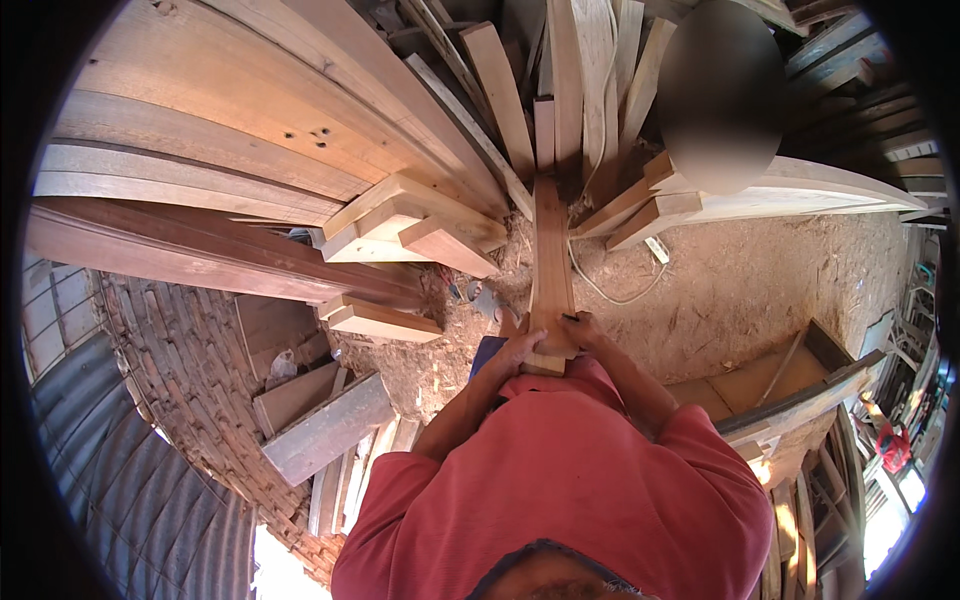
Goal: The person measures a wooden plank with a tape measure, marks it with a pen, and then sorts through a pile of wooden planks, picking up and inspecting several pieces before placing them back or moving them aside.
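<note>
A long reddish-brown wooden board (552, 245) runs straight away from my body toward upright planks at the far side. My left hand (522, 347) grips its near end from the left, fingers wrapped over the edge. On the opposite edge, my right hand (585, 332) closes around the same board. A paler block end (543, 366) shows under or at the board's near end, close to my red shirt; whether it is a separate piece I cannot tell.
Wide planks (230, 90) fill the far left, with stacked timber offcuts (410, 225) before them. Upright planks (500, 90) lean at the far side. A pale cable (615, 300) lies on the dusty floor. A wooden box (735, 390) stands right; a brick wall (185, 360) is left.
</note>
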{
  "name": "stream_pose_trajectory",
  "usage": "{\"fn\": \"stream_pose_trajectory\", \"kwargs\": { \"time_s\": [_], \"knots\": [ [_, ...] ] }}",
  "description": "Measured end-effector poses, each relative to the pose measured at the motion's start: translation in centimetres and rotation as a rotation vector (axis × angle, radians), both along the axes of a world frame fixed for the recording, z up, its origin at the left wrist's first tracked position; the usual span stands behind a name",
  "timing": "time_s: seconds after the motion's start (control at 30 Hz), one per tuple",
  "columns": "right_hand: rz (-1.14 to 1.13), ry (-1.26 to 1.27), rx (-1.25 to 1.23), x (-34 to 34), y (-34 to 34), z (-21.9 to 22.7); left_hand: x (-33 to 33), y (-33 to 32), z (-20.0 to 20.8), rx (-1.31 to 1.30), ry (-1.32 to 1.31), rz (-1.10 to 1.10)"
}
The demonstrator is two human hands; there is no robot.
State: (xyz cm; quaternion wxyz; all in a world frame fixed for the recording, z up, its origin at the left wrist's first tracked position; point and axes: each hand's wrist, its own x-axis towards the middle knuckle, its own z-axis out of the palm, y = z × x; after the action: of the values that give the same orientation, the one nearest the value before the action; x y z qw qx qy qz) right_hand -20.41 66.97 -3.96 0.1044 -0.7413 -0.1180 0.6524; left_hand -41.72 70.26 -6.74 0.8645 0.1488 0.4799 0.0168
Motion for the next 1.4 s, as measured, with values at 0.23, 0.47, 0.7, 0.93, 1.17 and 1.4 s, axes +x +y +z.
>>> {"fn": "stream_pose_trajectory", "kwargs": {
  "time_s": [0.23,0.47,0.7,0.93,1.17,1.4],
  "knots": [
    [-0.040,-0.018,-0.079,0.2,0.4,-2.4,0.5,1.6,-1.1,0.252,0.041,-0.236],
    [-0.531,0.201,-0.032,1.4,0.3,-3.9,0.8,3.9,-3.3,0.506,0.135,-0.272],
    [-0.766,0.414,-0.035,-3.3,3.3,4.4,2.0,9.7,1.4,-0.246,-0.250,0.212],
    [-0.594,0.719,-0.181,-5.2,2.7,8.8,-4.1,12.0,7.2,-0.014,-0.133,-0.055],
    [-0.737,0.789,0.033,-5.0,5.9,1.8,-15.0,11.5,15.7,0.273,-0.081,-0.203],
    [-0.916,0.822,0.426,-6.8,14.6,3.5,-21.2,7.5,20.4,0.330,-0.239,-0.112]
  ]
}}
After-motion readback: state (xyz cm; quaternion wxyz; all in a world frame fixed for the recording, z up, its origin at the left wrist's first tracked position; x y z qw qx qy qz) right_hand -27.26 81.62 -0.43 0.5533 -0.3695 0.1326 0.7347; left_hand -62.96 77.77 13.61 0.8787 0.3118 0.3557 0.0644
